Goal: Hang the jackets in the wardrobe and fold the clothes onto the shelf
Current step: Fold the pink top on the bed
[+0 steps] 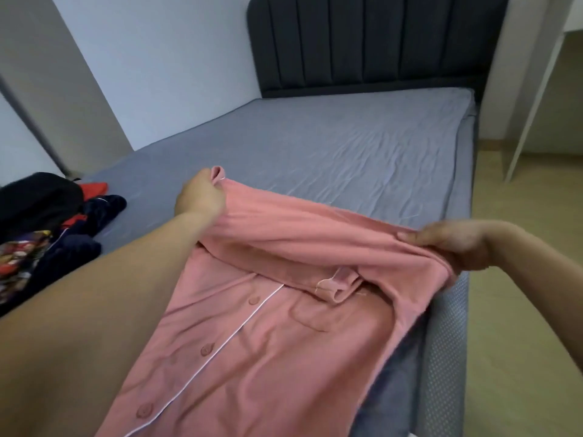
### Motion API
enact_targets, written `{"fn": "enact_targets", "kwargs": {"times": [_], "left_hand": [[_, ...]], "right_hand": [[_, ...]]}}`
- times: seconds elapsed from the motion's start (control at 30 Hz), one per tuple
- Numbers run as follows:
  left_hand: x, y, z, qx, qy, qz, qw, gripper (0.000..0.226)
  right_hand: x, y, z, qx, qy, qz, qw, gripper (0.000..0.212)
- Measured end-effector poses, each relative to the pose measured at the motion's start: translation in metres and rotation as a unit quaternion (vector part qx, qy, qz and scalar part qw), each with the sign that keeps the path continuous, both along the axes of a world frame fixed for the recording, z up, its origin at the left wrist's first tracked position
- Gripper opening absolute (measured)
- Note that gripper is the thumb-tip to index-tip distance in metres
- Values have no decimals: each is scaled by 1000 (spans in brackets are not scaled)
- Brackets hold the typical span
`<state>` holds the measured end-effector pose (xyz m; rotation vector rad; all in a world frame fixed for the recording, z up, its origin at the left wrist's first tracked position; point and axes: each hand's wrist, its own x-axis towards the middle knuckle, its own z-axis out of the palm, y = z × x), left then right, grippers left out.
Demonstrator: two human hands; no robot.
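Two hands on pink button-up pajama shirt [252, 342]: left hand [200, 197] pinching far corner, right hand [454, 244] gripping folded edge; dark clothes pile [47, 222] left of left hand.

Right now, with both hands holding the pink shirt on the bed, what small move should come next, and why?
Probably lay the held fold down flat. The left hand and right hand each pinch an end of the pink shirt, whose top part is already turned over the buttoned front and lifted above the bed.
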<state>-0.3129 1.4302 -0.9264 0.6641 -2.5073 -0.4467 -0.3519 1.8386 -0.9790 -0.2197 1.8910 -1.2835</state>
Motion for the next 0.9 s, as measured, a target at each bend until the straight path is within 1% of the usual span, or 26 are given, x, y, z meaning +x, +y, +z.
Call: {"fn": "enact_targets", "kwargs": {"times": [0.03, 0.07, 0.1, 0.17, 0.23, 0.27, 0.3, 0.33, 0.37, 0.4, 0.43, 0.47, 0.5, 0.53, 0.57, 0.6, 0.63, 0.67, 0.7, 0.73, 0.77, 0.8, 0.83, 0.87, 0.9], "left_hand": [[-7, 0, 2, -8, -8, -3, 1000, 27], [-15, 0, 3, -16, -26, -7, 1000, 27], [-22, 0, 3, -26, -49, -10, 998, 28], [-36, 0, -5, -49, -100, 3, 994, 29], [-46, -3, -21, -87, -145, 27, 985, 32], [-51, -4, -31, -100, -166, 32, 981, 32], [-55, -6, -40, -104, -186, 34, 976, 32], [-60, -8, -50, -101, -204, 38, 973, 32], [-65, -10, -58, -95, -218, 46, 970, 32], [-69, -9, -65, -94, -223, 61, 968, 34], [-72, -7, -71, -107, -219, 74, 967, 34], [-74, -1, -76, -135, -209, 80, 965, 34], [-75, 7, -78, -177, -195, 78, 962, 34], [-73, 19, -80, -223, -171, 66, 957, 33], [-68, 34, -80, -262, -122, 37, 957, 34], [-60, 51, -82, -272, -52, -14, 961, 34], [-46, 71, -84, -242, 19, -101, 965, 33], [-26, 94, -84, -166, 64, -226, 958, 31], [-1, 119, -86, -78, 64, -364, 926, 29], [27, 141, -89, -33, 27, -472, 880, 31], [53, 161, -94, -49, -14, -541, 839, 35], [72, 177, -102, -114, -35, -576, 809, 39], [84, 189, -109, -198, -35, -587, 784, 39], [92, 199, -113, -273, -29, -575, 771, 34], [95, 205, -111, -323, -23, -558, 764, 26]], "right_hand": [[0, 0, -3, 70, 0, 34, 997, 78], [-2, -2, -7, 127, 14, 57, 990, 83], [-3, -7, -8, 169, 41, 71, 982, 78], [-9, -13, -8, 217, 104, 75, 968, 59], [-14, -13, -4, 247, 171, 62, 952, 53], [-16, -11, -5, 235, 187, 47, 953, 55], [-18, -7, -7, 196, 171, 24, 965, 59], [-19, -5, -9, 138, 128, -11, 982, 64], [-18, -3, -13, 98, 88, -32, 991, 69], [-17, -4, -18, 100, 82, -38, 991, 70], [-20, -5, -24, 173, 129, -24, 976, 70], [-22, -8, -29, 265, 199, 7, 943, 67], [-24, -13, -34, 336, 275, 36, 900, 63], [-25, -17, -38, 366, 322, 50, 872, 59], [-26, -20, -41, 368, 343, 50, 863, 55], [-27, -20, -42, 361, 357, 43, 861, 54], [-26, -19, -44, 351, 362, 37, 863, 54], [-26, -14, -46, 336, 364, 23, 868, 54], [-26, -9, -47, 318, 363, 5, 876, 53], [-26, -4, -47, 298, 362, -12, 883, 52], [-25, 0, -47, 273, 360, -30, 892, 51], [-24, 3, -47, 241, 356, -47, 901, 49], [-21, 4, -45, 210, 352, -59, 910, 47], [-19, 5, -44, 186, 352, -72, 915, 48], [-18, 4, -42, 169, 349, -90, 917, 49]]}}
